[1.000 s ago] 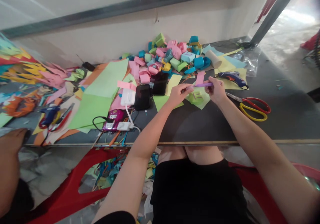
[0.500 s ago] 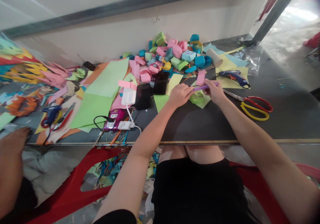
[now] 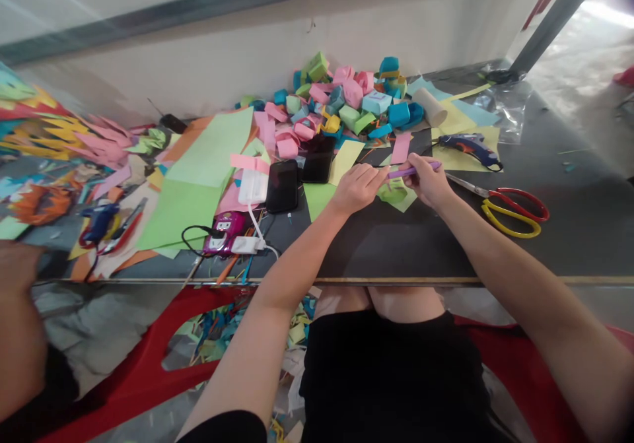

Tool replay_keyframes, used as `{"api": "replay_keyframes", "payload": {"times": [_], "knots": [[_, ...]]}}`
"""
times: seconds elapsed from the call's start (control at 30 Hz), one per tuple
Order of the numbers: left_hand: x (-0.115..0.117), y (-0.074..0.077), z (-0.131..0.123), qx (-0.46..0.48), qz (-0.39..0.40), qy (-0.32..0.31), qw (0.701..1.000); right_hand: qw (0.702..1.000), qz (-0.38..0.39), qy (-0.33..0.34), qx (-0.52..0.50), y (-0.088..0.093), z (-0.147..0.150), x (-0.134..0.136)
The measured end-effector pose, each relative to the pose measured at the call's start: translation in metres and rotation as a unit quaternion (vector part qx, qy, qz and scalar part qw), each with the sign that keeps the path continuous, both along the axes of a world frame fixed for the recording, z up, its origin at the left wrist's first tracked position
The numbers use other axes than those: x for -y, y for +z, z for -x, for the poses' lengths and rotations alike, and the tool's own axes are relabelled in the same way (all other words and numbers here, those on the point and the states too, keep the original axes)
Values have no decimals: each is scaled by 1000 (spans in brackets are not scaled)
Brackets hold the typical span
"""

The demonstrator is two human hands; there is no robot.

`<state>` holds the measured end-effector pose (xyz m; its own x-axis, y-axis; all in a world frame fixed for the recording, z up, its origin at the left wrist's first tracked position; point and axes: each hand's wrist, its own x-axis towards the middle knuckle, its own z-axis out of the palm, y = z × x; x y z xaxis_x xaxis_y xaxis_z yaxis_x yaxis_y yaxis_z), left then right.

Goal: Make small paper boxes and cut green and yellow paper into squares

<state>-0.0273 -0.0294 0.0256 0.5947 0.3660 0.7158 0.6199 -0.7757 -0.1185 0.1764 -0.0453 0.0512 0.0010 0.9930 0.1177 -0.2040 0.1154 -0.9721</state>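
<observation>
The right hand (image 3: 426,179) (nearly closed) pinches a purple pen (image 3: 400,173).

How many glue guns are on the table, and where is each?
2: the right glue gun lies on yellow paper; the left glue gun lies among coloured papers. Others may be hidden.

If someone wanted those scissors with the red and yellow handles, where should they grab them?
Probably by the red loop and yellow loop, coming from the person's right. The scissors lie with both loops pointing right, away from the person's hands, while the blades point left, close to the right hand, so the loop end looks easier and safer.
</observation>
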Motion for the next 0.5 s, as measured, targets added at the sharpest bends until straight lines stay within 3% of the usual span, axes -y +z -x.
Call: {"api": "replay_keyframes", "payload": {"times": [0.23,0.5], "knots": [[3,4,-5,39,55,-20,998,1000,-14,10,10,0,-1,-2],[-2,9,-5,51,124,-18,991,998,-46,20,30,-12,-2,-13]]}}
